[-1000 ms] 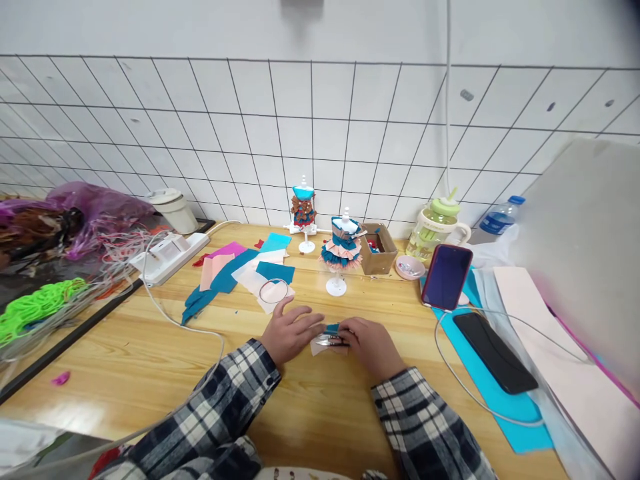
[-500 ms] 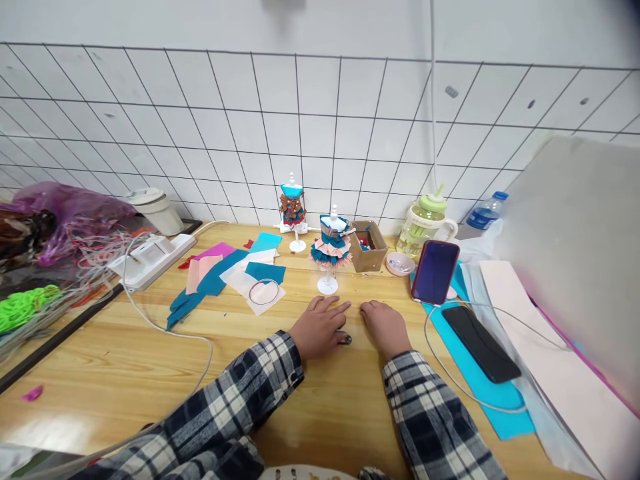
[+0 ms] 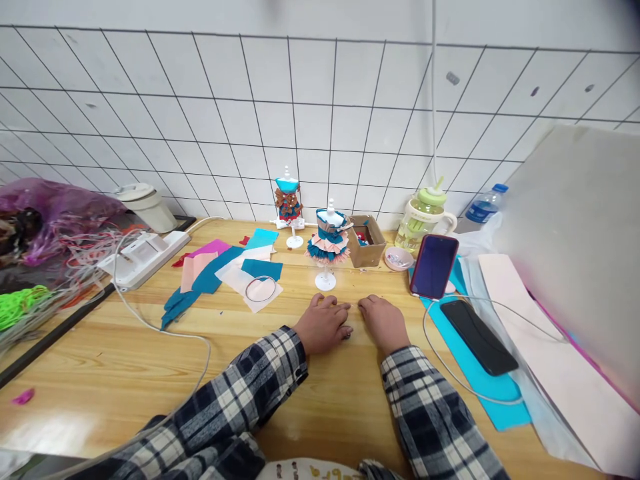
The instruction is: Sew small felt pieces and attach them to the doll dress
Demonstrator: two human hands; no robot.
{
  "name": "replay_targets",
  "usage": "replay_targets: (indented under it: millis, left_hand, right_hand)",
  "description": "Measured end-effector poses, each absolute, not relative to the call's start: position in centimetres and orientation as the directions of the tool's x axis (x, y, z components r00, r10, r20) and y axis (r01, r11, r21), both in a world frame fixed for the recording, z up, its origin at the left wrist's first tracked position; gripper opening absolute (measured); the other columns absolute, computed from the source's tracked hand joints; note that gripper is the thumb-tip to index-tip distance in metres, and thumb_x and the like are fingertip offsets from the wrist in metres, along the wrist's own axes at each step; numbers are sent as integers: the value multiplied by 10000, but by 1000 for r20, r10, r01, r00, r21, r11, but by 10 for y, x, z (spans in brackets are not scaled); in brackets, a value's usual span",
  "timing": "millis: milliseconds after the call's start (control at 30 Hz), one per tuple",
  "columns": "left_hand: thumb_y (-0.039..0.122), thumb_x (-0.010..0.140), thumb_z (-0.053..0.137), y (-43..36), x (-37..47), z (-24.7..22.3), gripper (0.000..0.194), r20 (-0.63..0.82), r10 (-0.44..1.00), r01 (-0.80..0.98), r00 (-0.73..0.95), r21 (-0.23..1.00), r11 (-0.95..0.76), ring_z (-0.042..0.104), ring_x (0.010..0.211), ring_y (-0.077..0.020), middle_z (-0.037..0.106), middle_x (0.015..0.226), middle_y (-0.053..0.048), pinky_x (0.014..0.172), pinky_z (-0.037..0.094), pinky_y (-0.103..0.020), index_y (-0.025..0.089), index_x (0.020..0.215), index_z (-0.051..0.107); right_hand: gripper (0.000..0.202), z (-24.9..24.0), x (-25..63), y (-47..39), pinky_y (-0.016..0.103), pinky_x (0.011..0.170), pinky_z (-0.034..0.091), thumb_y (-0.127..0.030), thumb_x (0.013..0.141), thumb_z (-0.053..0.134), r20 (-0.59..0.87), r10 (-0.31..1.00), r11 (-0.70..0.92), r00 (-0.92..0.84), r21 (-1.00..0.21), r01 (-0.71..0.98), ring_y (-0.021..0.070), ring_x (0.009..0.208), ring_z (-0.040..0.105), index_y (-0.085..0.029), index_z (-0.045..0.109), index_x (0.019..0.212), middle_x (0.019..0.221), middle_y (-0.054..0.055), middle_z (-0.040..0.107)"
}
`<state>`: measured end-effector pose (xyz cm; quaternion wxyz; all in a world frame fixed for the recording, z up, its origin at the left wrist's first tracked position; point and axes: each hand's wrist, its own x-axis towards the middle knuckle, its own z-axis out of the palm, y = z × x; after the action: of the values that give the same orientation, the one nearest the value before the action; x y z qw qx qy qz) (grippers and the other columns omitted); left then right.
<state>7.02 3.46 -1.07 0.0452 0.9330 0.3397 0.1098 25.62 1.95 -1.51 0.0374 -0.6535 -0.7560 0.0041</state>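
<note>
My left hand [image 3: 324, 325] rests palm down on the table, partly curled, its forefinger reaching toward my right hand. By its thumb the end of a small dark object [image 3: 347, 334] shows, too hidden to name. My right hand [image 3: 385, 325] is closed, thumb and forefinger pressed together at the tabletop; anything in the pinch is too small to make out. The fingertips nearly meet. Just beyond them stands a small white dress form [image 3: 325, 281] wearing a teal and pink ruffled dress [image 3: 328, 244]. Behind it is a second form in a brown, teal and red dress [image 3: 289, 201].
Fabric pieces [image 3: 203, 275] and a thin ring [image 3: 261, 289] lie left, near a power strip [image 3: 145, 259]. A cardboard box [image 3: 367, 252], pink dish [image 3: 399, 259] and green-lidded jug [image 3: 425, 217] stand behind. At right are an upright phone [image 3: 434, 267], a dark phone [image 3: 479, 337] and a looping cable.
The fingertips of my two hands have come slightly closer together. Less of the dark object shows by my left thumb. The camera view has shifted a little; the dress forms stand where they were.
</note>
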Motion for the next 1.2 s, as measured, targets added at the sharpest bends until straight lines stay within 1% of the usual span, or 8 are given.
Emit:
replay_targets:
  millis: [267, 467, 533, 633, 767, 867, 1067, 1200]
  left_hand:
    - [395, 871, 483, 33, 72, -9, 243, 181, 665, 642, 725, 172, -747, 497, 971, -242, 613, 1233, -24, 886, 258, -458, 200, 931, 614]
    - [377, 883, 470, 35, 69, -10, 331, 153, 706, 654, 692, 281, -702, 513, 1003, -241, 675, 1077, -56, 900, 249, -452, 226, 1160, 570]
    - [348, 901, 443, 37, 66, -10, 321, 154, 712, 640, 686, 338, -690, 493, 1084, -246, 679, 1056, -51, 911, 241, -452, 245, 1180, 564]
    - [313, 921, 405, 42, 55, -9, 297, 192, 729, 617, 657, 418, -666, 457, 1166, -241, 665, 1113, -45, 910, 252, -442, 257, 1152, 583]
    - [336, 920, 411, 42, 24, -5, 264, 295, 793, 637, 533, 477, -605, 531, 999, -210, 685, 1032, -46, 864, 303, -403, 221, 932, 648]
    - [382, 864, 520, 35, -3, -5, 214, 280, 772, 626, 571, 460, -630, 546, 875, -193, 685, 882, -35, 806, 329, -358, 219, 867, 659]
    - [477, 698, 690, 20, -25, -7, 325, 170, 755, 673, 634, 360, -646, 523, 926, -222, 645, 955, -22, 795, 294, -365, 282, 956, 663]
    - [504, 674, 697, 22, -32, -4, 363, 181, 743, 658, 644, 366, -659, 519, 929, -223, 631, 974, -34, 817, 318, -371, 263, 943, 664]
  right_hand:
    - [244, -16, 277, 13, 243, 631, 381, -321, 912, 455, 90, 993, 92, -79, -152, 984, 147, 842, 612, -297, 651, 1056, 978, 22, 661]
    - [281, -17, 290, 9, 254, 692, 415, -314, 914, 432, 152, 987, -21, 61, -250, 968, 161, 893, 614, -251, 651, 1079, 1021, 38, 671]
    - [285, -15, 284, 7, 256, 747, 425, -307, 918, 425, 198, 980, 57, 6, -310, 949, 159, 917, 602, -242, 643, 1091, 1010, 36, 670]
    - [242, -11, 265, 2, 263, 823, 418, -318, 898, 475, 199, 959, 266, -204, -364, 893, 159, 931, 575, -236, 670, 1015, 952, 37, 669]
    - [194, -9, 244, -2, 289, 827, 414, -348, 832, 588, 133, 899, 435, -417, -381, 816, 171, 932, 539, -245, 681, 968, 947, 37, 649]
    - [153, -10, 238, -3, 296, 807, 413, -326, 837, 586, 117, 882, 462, -456, -403, 790, 168, 898, 533, -223, 683, 895, 903, 39, 640]
    - [76, -19, 244, 0, 278, 772, 427, -255, 804, 612, 116, 948, 304, -295, -602, 739, 154, 843, 573, -206, 666, 825, 842, 14, 654]
    - [126, -22, 246, 2, 285, 783, 431, -292, 824, 578, 133, 978, 208, -160, -608, 766, 159, 856, 589, -208, 671, 831, 865, 22, 666]
